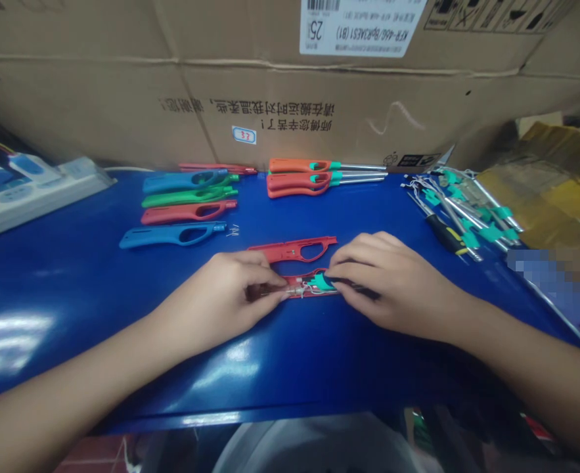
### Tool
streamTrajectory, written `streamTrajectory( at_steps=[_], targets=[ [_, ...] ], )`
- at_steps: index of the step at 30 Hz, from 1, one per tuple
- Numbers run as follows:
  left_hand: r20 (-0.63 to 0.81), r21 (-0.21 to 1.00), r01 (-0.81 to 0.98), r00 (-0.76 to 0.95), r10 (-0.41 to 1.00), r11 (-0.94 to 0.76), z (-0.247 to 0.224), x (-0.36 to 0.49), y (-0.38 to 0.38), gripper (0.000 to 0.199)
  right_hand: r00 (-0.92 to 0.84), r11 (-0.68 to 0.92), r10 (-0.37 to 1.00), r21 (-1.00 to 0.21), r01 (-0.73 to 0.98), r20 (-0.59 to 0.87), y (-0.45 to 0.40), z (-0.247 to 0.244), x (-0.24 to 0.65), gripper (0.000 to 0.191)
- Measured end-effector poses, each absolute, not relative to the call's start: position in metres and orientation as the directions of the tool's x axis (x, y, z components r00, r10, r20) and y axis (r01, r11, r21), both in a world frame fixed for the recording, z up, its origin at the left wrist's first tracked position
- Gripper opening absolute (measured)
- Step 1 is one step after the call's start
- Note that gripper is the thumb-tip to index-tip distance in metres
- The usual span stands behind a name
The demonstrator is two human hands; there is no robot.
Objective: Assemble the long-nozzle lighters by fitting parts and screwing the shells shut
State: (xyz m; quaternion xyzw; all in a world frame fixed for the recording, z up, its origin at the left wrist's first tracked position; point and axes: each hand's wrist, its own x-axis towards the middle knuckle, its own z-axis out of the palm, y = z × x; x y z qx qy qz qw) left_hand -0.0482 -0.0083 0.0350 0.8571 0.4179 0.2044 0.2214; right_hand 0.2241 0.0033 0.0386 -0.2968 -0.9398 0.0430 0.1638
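In the middle of the table, my left hand (233, 289) pinches the left end of an open red lighter half-shell (315, 270). Inside this shell sit a green trigger piece (322, 282) and thin white wires (305, 287). My right hand (391, 279) curls over the shell's right end, fingers closed around the trigger piece's lighter insert; a dark part under its fingers cannot be made out. Just behind lies the other red half-shell (284, 252), its hollow side showing.
Blue (166, 235), green and red lighter handles lie at left, beside small metal pins (233, 230). Finished-looking lighters (297, 180) lie at the back. Metal-tubed inserts (471, 210) and a screwdriver (442, 231) are at right. A cardboard box (136, 125) walls the back; a power strip (38, 197) sits left.
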Motion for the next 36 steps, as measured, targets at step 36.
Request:
streamTrajectory(
  at_steps=[36],
  targets=[
    [0.178,0.434,0.497,0.771,0.612,-0.752,0.017,-0.038,-0.014,0.038,-0.779,0.763,0.623,-0.273,0.586,0.07,0.006,0.045,0.231,0.011]
  ],
)
